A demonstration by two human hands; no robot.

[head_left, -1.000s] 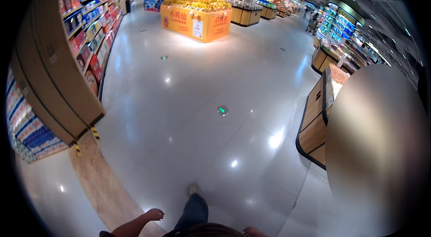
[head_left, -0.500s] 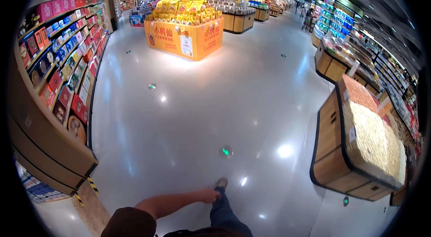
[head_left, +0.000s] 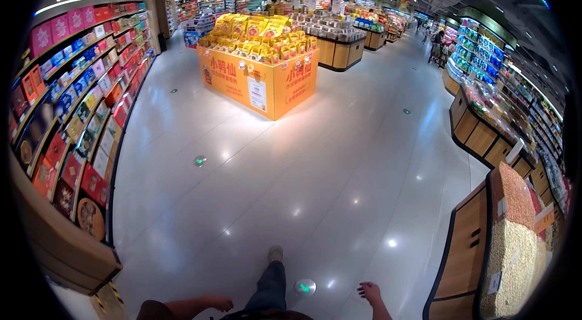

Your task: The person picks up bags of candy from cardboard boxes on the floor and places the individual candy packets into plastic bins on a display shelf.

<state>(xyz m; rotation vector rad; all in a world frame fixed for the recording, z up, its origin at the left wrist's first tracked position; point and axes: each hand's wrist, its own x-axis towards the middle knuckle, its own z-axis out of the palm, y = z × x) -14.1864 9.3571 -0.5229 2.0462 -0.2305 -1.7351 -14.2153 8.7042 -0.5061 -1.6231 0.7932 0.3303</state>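
Seen at bottom centre: round, silvery, green-lit floor marker (head_left: 305,286) between left hand (head_left: 222,303), grip unclear, and right hand (head_left: 368,291), fingers spread leftward.

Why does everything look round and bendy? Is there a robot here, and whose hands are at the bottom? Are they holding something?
There's no robot, just a person. They wear two cameras on their head, and these pictures come from the left one, looking down. Its wide fisheye lens bends straight lines.

At the bottom are the person's own left hand and right hand. I can't see anything held in either one. Between them are a leg in jeans and a round green light in the shiny floor.

Ahead, yellow packets sit on an orange stand. Boxes line the left, and pale grains fill part of a wooden bin on the right.
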